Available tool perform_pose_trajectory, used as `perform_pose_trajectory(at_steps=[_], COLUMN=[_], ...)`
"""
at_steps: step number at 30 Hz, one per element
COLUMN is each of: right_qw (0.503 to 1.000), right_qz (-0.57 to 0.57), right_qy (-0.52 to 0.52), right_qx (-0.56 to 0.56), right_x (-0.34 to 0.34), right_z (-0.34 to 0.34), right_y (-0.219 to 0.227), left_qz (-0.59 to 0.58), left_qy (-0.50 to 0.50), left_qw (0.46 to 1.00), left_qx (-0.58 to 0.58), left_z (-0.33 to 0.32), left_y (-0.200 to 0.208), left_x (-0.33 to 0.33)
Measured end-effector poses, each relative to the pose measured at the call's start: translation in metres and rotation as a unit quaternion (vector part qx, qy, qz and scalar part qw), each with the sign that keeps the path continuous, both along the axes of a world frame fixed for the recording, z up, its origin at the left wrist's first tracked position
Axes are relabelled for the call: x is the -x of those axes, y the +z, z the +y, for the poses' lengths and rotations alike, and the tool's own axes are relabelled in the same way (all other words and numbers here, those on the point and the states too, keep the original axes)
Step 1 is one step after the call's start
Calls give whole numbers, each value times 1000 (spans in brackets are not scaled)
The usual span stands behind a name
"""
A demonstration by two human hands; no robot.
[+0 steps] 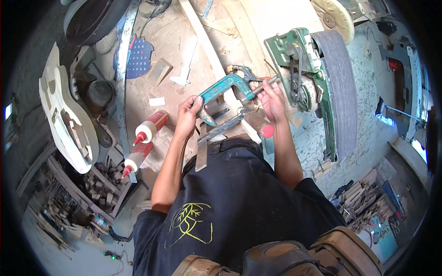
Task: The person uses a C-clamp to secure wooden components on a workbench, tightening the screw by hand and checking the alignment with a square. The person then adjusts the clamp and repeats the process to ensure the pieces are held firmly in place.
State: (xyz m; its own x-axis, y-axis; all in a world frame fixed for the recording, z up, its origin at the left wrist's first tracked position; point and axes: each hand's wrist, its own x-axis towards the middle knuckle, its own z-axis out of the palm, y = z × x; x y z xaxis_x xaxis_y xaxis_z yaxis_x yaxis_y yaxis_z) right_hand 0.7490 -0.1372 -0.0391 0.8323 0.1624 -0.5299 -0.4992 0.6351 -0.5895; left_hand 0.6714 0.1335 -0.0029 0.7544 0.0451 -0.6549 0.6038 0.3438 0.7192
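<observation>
Above the near edge of the workbench, both hands hold a teal C-clamp (224, 88). My left hand (188, 114) is closed around the end of its frame. On the other side, my right hand (271, 100) has its fingers closed on the clamp's threaded screw. Just below the C-clamp lies a bar clamp with a wooden handle (258, 122) that is red at its end. A metal try square (201, 155) sticks out over the bench edge by my shirt. Pliers-like spring clamps (245, 72) lie behind the C-clamp, partly hidden.
Two red-and-white glue bottles (152, 126) lie left of my left forearm. Farther back are a wood block (159, 71), a caliper (183, 76) and a long wooden strip (202, 37). A green belt sander (317, 83) stands close on the right. A pale guitar body (73, 122) stands at left.
</observation>
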Motion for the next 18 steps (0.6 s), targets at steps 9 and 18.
perform_pose_trajectory(at_steps=[9,18], right_qw=[999,999], right_qz=[-16,-24], right_qy=[24,-12], right_qx=[21,-46], right_x=[2,7], right_z=[1,1], right_y=[-4,7], left_qz=[-1,-3], left_qy=[20,16], left_qw=[1000,1000], left_qx=[1,1], left_z=[2,4], left_y=[-5,-6], left_x=[6,10])
